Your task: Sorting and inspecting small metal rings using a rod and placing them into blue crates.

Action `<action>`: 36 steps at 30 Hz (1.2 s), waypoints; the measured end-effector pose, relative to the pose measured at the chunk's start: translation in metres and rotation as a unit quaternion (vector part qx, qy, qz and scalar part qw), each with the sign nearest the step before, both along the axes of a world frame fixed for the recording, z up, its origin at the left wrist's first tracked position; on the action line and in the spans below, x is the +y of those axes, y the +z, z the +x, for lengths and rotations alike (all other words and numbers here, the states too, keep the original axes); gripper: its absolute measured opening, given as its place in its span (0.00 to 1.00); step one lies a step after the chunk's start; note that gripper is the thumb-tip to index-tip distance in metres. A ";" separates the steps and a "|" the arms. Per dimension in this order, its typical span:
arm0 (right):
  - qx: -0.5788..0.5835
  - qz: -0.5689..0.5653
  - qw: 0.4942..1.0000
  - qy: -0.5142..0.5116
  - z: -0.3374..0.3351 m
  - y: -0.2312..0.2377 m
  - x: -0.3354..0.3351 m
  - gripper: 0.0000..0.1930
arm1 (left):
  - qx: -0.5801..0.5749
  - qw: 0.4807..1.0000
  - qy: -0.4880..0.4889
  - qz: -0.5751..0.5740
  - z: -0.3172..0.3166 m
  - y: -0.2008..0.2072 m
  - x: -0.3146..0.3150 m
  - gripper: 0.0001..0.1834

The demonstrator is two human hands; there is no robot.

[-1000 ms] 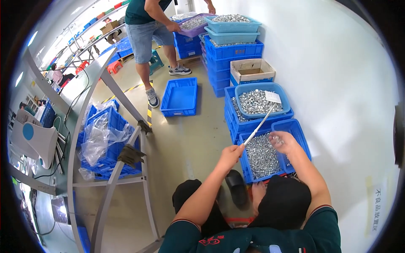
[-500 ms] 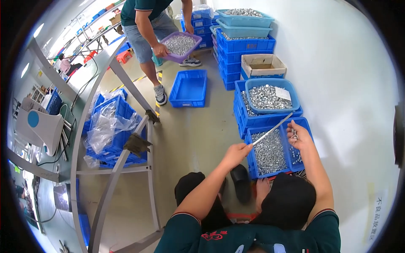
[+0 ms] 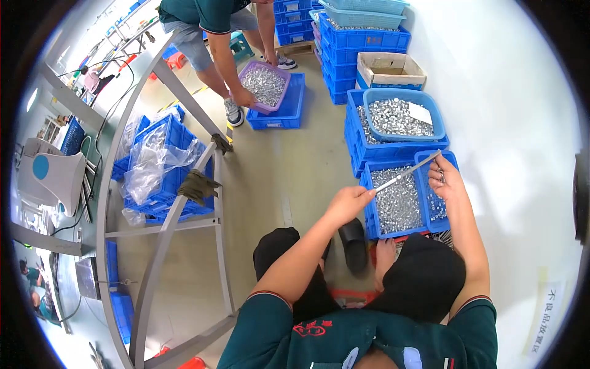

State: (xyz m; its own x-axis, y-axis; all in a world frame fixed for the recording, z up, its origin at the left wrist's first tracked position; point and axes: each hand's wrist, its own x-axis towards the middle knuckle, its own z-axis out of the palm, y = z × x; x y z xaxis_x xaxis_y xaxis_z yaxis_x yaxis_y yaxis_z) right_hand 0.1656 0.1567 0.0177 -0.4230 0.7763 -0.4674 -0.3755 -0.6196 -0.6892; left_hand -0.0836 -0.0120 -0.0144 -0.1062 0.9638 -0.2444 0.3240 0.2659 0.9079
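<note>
My left hand (image 3: 349,206) is closed on one end of a thin pale metal rod (image 3: 398,177), which slants up to the right above a blue bin (image 3: 393,235) full of small silvery metal nuts (image 3: 398,209). At the rod's far end, the fingertips of my right hand (image 3: 447,179) pinch together, touching the tip. Several small metal nuts (image 3: 441,176) sit in its curled fingers. Below that hand is a narrower blue bin (image 3: 453,161) holding fewer nuts. Whether a nut is on the rod tip is too small to tell.
Beyond the bins stands a light-blue basket (image 3: 402,136) of metal parts on a blue crate, then a cardboard box (image 3: 391,69) and stacked crates. A co-worker holds a purple basket (image 3: 264,86) over a blue crate (image 3: 276,123). A metal frame (image 3: 224,258) stands left.
My right hand has closed its fingers and come to the rod's tip. The co-worker has lowered the purple basket onto or just above the blue crate. The view has shifted slightly.
</note>
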 end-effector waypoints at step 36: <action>-0.080 0.051 0.972 0.216 -0.043 0.016 -0.033 0.12 | 0.016 0.998 0.046 0.040 -0.003 -0.011 -0.003 0.24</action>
State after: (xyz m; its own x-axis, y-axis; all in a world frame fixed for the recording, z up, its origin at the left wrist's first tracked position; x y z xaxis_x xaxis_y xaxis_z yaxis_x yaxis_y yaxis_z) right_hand 0.1222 0.1233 0.0341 -0.6473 0.5881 -0.4849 0.0219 -0.6215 -0.7831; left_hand -0.0862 -0.0150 -0.0256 -0.2025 0.9656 -0.1629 0.3306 0.2240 0.9168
